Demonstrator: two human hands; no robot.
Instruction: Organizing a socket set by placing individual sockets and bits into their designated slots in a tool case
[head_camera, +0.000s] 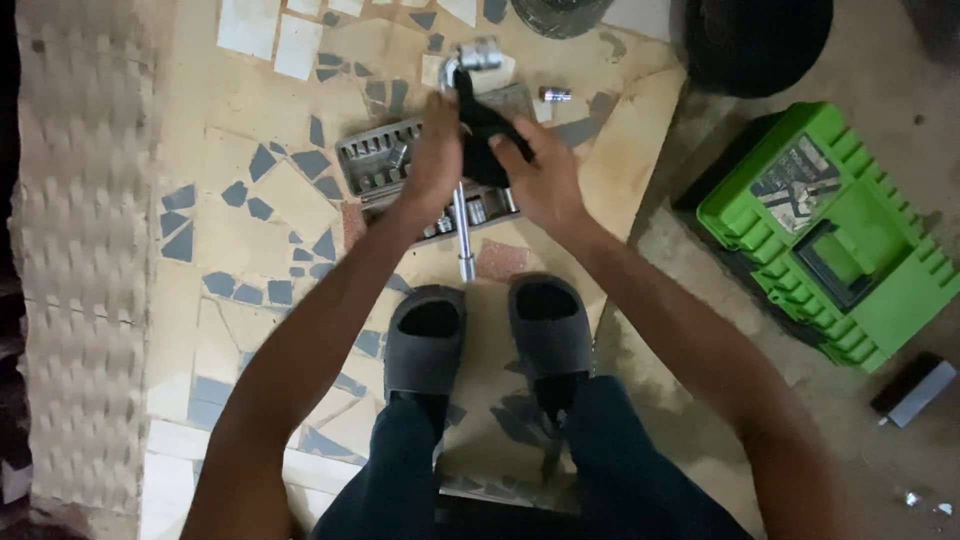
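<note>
**Two hands, a black cloth and a bent steel wrench over a socket tray**

The long wrench (462, 200) is polished round steel, bent to an elbow at its far end where a knurled socket head sits. It hangs upright in the air above the socket tray (375, 160), which serves here as the landmark. The left hand (435, 155) closes around the shaft just over the tray's right part. The right hand (545, 180), to the right of the tray, pinches one soft black cloth (485, 130) that wraps the shaft between both hands.

The tray is a grey rectangular holder, ribbed into slots, with several small shiny sockets in it; their number is too blurred to count. One loose cylindrical socket (555, 94) lies beyond the tray, to its right. Nearer than the tray stand two grey rubber slide sandals (425, 345). Well to the right of the tray lies one green moulded plastic case (830, 235), ridged at its edges. The floor (240, 120) under the tray is cream stone set with angular grey-blue chips.
</note>
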